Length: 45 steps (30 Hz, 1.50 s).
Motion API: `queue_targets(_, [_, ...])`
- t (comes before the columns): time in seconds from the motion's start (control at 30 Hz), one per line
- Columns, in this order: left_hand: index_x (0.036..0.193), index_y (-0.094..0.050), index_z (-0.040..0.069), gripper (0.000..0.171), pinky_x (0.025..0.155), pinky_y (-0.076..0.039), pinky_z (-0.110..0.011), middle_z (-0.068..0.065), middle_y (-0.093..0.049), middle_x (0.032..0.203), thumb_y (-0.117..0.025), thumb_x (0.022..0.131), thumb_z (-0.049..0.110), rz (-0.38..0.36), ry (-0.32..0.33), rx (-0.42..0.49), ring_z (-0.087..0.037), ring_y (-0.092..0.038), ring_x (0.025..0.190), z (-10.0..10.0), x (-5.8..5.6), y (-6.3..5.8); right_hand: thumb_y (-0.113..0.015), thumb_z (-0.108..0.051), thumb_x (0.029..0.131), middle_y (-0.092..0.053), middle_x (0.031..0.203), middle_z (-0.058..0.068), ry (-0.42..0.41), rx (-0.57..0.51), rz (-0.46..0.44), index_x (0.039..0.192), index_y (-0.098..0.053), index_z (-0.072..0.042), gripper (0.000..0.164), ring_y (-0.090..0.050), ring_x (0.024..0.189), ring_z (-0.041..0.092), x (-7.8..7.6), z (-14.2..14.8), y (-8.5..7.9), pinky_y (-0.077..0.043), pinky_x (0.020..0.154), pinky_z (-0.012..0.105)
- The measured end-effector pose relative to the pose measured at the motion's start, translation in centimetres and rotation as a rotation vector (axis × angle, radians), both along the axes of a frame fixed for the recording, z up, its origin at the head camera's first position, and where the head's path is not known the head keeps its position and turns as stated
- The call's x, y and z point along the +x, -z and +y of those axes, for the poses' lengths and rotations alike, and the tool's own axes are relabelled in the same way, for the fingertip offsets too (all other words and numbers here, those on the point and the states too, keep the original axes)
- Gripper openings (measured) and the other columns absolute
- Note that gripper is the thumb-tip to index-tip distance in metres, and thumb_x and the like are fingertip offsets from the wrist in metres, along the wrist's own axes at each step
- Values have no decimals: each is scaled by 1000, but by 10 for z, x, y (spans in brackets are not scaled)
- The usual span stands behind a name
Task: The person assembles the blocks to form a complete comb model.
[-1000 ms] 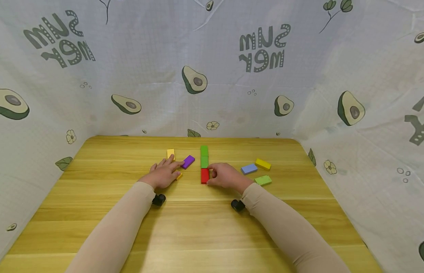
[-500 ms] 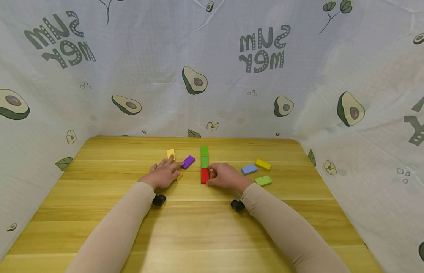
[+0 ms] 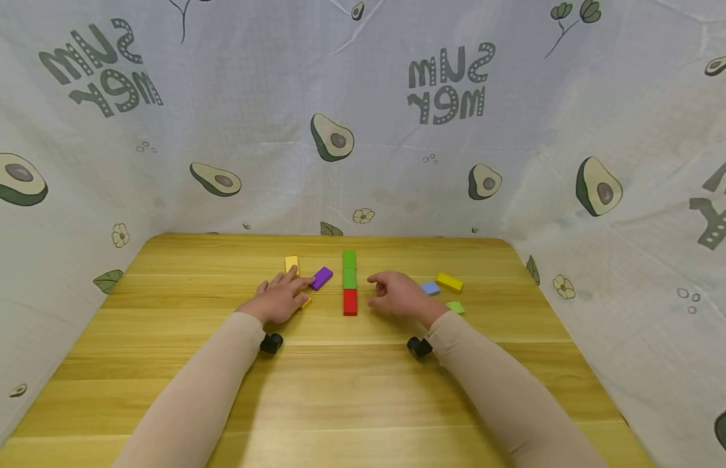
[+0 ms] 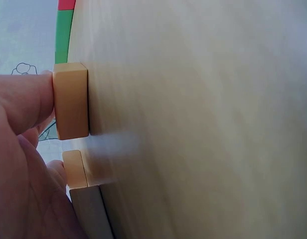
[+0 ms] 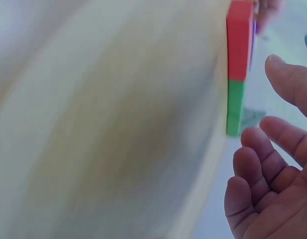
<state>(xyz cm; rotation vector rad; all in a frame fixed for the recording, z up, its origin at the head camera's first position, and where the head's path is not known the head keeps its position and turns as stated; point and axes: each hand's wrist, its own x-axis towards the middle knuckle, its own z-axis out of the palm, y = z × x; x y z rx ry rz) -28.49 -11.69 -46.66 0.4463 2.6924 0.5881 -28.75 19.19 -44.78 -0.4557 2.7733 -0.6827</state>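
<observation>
A red block and two green blocks lie end to end in a straight row on the table. Right of the row, the right hand hovers with thumb and fingers apart, touching no block. The left hand lies spread over blocks on the left. Its fingertips touch a light orange block and a purple block. In the left wrist view, the thumb rests against an orange block. Below it show a smaller-looking orange block and a greyish block, partly hidden.
Blue, yellow and lime green blocks lie by the right wrist; the arm partly covers the blue and lime ones. A printed cloth encloses the wooden table at the back and sides.
The right hand has let go of the red block and moved a little to the right, fingers parting. The red block stays below the green ones. The left hand has not moved.
</observation>
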Motion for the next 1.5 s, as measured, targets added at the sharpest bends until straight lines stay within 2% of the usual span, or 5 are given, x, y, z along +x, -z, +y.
queue_targets(0.37, [167, -32, 34, 54, 126, -2, -72, -12, 2, 179, -42, 114, 40, -5, 10, 1, -47, -5, 163, 2, 5, -2, -72, -22, 101, -61, 144, 23, 32, -13, 37, 145, -61, -2, 50, -60, 130, 41, 14, 77, -6, -52, 106, 56])
queue_targets(0.87, [165, -38, 31, 55, 124, -6, -75, -17, -9, 178, -48, 112, 42, 57, 13, -32, -49, -16, 161, 0, 9, -7, -77, -22, 96, -69, 130, 16, 55, -15, -44, 135, -70, -4, 44, -62, 109, 27, 47, 156, 2, -53, 95, 49])
queue_targets(1.1, [151, -58, 22, 50, 122, -18, -72, -15, -36, 170, -63, 105, 42, 190, 4, -3, -42, -32, 157, 0, 6, -4, -76, -20, 97, -67, 138, 20, 76, -34, -75, 137, -69, -6, 43, -62, 127, 38, 51, 167, 11, -51, 105, 57])
queue_targets(1.27, [136, -70, 16, 41, 109, -34, -64, -11, -65, 145, -70, 102, 38, 293, -5, 34, -40, -55, 139, -4, 7, -4, -77, -24, 97, -67, 138, 19, 105, -70, -109, 136, -70, -9, 43, -62, 123, 33, 50, 172, 13, -51, 104, 53])
queue_targets(1.5, [132, -72, 13, 44, 108, -36, -62, -11, -69, 137, -76, 97, 40, 279, 18, 6, -41, -57, 134, -13, 16, -6, -76, -24, 98, -67, 137, 19, 96, -108, -134, 136, -69, -6, 43, -61, 122, 31, 50, 175, 13, -51, 103, 49])
